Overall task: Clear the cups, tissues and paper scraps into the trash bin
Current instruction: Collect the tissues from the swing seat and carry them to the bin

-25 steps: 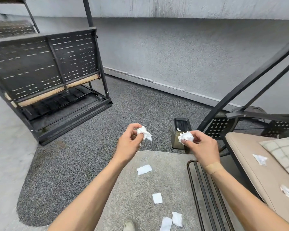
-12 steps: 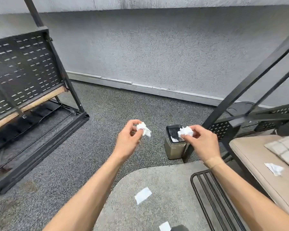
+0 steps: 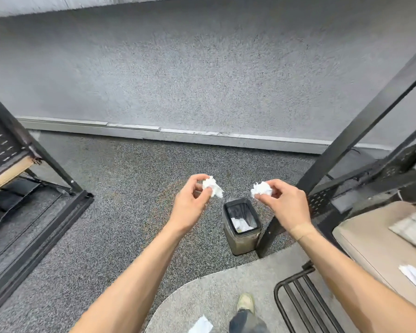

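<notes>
The left hand [image 3: 190,205] pinches a crumpled tissue [image 3: 212,186] in its grip; the right hand [image 3: 285,207] grasps another tissue wad [image 3: 262,188]. Both wads hang over the carpet, above the open trash bin [image 3: 243,239], which holds white paper.

1. No readable text, label, brand, number or sign shows anywhere in the view.
2. The small rectangular metal trash bin with a black liner [image 3: 242,225] bears no legible marking on its visible sides.
</notes>
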Tool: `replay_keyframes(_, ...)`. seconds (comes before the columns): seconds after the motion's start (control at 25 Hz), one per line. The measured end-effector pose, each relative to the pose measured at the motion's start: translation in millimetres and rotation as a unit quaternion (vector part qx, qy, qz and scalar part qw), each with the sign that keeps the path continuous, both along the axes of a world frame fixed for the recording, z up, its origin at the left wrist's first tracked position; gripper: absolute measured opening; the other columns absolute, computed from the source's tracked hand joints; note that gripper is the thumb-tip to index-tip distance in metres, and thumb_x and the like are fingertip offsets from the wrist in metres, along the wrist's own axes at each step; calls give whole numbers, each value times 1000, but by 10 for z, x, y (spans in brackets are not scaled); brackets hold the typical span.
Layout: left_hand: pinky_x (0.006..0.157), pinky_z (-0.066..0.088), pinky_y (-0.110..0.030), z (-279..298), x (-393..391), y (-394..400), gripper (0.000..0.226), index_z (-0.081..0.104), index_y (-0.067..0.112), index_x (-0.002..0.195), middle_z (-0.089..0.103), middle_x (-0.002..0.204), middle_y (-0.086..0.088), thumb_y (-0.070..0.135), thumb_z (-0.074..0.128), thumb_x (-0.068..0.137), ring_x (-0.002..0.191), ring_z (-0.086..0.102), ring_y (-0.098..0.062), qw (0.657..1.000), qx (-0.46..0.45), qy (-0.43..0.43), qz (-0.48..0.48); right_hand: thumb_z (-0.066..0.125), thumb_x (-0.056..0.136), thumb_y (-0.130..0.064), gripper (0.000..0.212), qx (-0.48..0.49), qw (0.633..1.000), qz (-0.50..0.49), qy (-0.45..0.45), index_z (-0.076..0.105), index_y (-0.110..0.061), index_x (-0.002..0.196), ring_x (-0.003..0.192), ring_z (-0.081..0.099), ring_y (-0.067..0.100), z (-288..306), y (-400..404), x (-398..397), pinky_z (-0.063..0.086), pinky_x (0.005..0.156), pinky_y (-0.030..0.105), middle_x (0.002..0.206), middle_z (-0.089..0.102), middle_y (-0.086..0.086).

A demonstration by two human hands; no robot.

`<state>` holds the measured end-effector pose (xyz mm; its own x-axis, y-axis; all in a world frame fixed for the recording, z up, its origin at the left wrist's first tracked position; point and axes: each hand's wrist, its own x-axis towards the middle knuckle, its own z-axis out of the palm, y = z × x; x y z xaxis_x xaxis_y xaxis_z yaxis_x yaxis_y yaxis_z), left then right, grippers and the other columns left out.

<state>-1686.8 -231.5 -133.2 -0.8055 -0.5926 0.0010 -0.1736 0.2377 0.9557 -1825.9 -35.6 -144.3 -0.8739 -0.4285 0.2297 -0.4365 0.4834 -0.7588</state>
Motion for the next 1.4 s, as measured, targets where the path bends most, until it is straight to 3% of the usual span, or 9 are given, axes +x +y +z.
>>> replay_keyframes(0.16, 78, 56, -51, -5, -1001, -235, 27, 57, 49, 104, 66, 94, -2, 25, 60, 93, 76, 61, -14, 1000, 3, -11, -26, 80, 70, -42, 21, 26, 1000, -6, -10, 68, -32, 84, 62, 55, 1, -38, -271, -858, 47, 59, 29, 64, 61, -17)
replay_keyframes(0.44, 69, 55, -48, -368, -2049, -696, 26, 57, 46, 111, 66, 95, -9, 28, 59, 92, 71, 57, -11, 996, 7, -71, -45, 79, 71, -45, 23, 53, 997, -30, -50, 69, -30, 86, 63, 57, 5, -307, -582, -1680, 49, 62, 30, 65, 63, -11)
replay_keyframes(0.68, 61, 54, -34, -908, -2673, -1106, 27, 56, 42, 117, 64, 98, -1, 29, 58, 93, 74, 60, -10, 988, 23, -127, -79, 77, 73, -44, 25, 106, 987, -84, -92, 69, -27, 90, 69, 60, 11, -777, -858, -2056, 50, 68, 34, 71, 65, -10)
replay_keyframes(0.8, 54, 48, -22, -1320, -2834, -1261, 30, 54, 34, 124, 65, 98, 0, 24, 57, 95, 59, 59, 4, 977, 51, -182, -95, 76, 75, -44, 27, 144, 973, -110, -141, 69, -27, 95, 70, 61, 7, -1153, -987, -2135, 51, 67, 31, 76, 67, -11)
replay_keyframes(0.96, 53, 48, -25, -2074, -3040, -1390, 32, 53, 28, 127, 65, 93, -1, 21, 56, 96, 53, 55, -2, 958, 71, -255, -107, 74, 76, -44, 26, 181, 961, -112, -177, 68, -27, 94, 59, 56, -2, -1934, -1115, -2225, 38, 49, 10, 69, 63, -14)
replay_keyframes(1.04, 53, 47, -26, -2565, -3138, -1380, 33, 52, 26, 128, 64, 90, -1, 20, 57, 96, 58, 53, -8, 945, 83, -298, -110, 73, 76, -46, 30, 217, 953, -91, -189, 67, -24, 96, 62, 58, 5, -2485, -1138, -2253, 41, 51, 12, 72, 64, -11)
replay_keyframes(1.16, 58, 51, -30, -3403, -3280, -1350, 31, 52, 24, 126, 64, 90, 2, 21, 57, 96, 61, 54, -12, 923, 86, -356, -114, 70, 77, -50, 37, 276, 937, -67, -206, 65, -23, 102, 80, 61, 19, -3431, -1186, -2302, 51, 67, 35, 85, 69, -2)
replay_keyframes(1.28, 44, 45, -24, -4294, -3434, -1327, 27, 51, 26, 122, 66, 91, 3, 27, 59, 95, 49, 51, -7, 908, 59, -392, -132, 70, 79, -49, 35, 324, 925, -48, -192, 62, -26, 104, 90, 60, 21, -4292, -1280, -2407, 48, 68, 32, 92, 70, 0)
replay_keyframes(1.4, 60, 53, -29, -5140, -3625, -1296, 27, 57, 19, 117, 66, 83, 1, 24, 64, 91, 59, 57, -13, 889, 82, -444, -79, 67, 80, -52, 33, 360, 918, -26, -164, 59, -26, 97, 87, 60, 20, -5069, -1414, -2492, 42, 64, 30, 88, 70, -3)
